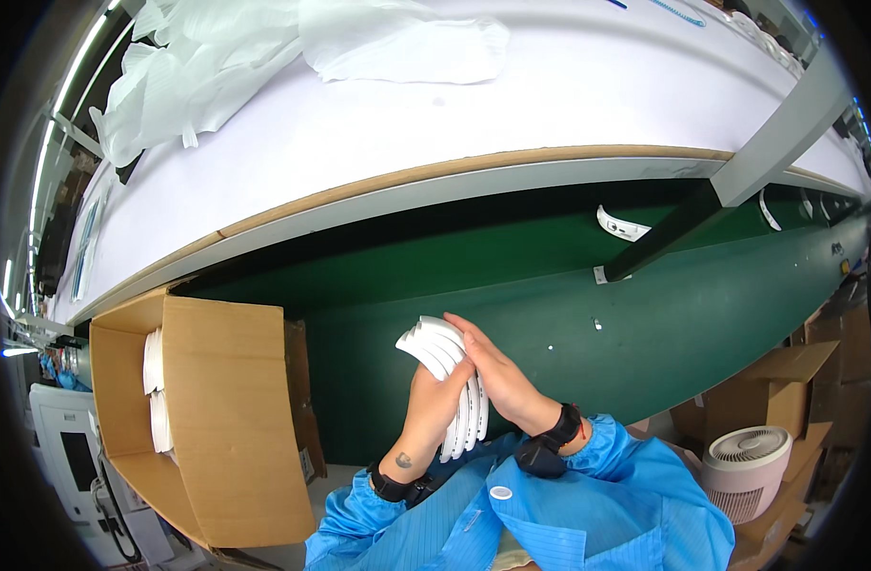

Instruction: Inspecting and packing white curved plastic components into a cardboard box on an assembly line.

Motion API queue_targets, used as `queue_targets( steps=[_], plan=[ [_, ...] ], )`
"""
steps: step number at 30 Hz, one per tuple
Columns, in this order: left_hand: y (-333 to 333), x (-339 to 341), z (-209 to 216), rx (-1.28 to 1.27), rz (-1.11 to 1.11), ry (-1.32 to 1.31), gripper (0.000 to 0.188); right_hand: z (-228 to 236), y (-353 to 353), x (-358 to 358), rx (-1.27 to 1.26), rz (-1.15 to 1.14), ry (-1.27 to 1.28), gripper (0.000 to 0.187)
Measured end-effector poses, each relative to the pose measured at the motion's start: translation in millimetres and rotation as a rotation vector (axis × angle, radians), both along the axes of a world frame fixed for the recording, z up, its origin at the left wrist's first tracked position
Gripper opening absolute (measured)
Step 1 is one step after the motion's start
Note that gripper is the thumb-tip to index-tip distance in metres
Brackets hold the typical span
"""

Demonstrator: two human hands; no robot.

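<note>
Between my two hands is a stack of several curved white plastic pieces (434, 343), their ends fanned out at the top and small dark marks along their edges. My left hand (430, 404) wraps round the stack from the left, with its thumb across the front. Along the stack's right side lies my right hand (505, 383), its fingers pressed together against the pieces. Both hands are over the near part of a green work surface (540, 324).
At left stands an open cardboard box (226, 419) with white pieces (154, 381) inside. Another curved white piece (622, 226) lies farther back, near a grey post (778, 128). A white shelf (407, 128) bearing plastic sheeting (397, 43) spans the far side. A fan (745, 471) sits at right.
</note>
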State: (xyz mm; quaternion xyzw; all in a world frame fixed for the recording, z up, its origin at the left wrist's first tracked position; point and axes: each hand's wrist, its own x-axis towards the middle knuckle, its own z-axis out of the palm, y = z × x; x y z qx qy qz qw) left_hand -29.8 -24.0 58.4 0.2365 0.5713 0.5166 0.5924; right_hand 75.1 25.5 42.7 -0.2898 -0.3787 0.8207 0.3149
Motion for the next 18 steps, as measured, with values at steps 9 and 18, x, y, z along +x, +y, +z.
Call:
queue_targets(
  steps=[9,18],
  plan=[
    [7.7,-3.1,-15.9,0.046,-0.06,0.072,0.043,-15.8,13.1,17.6,-0.034,0.14,0.118,0.068],
    [-14.0,-10.6,-54.6,-0.15,-0.071,-0.129,0.031,-122.9,167.5,92.4,0.592,-0.225,-1.029,0.053]
  ],
)
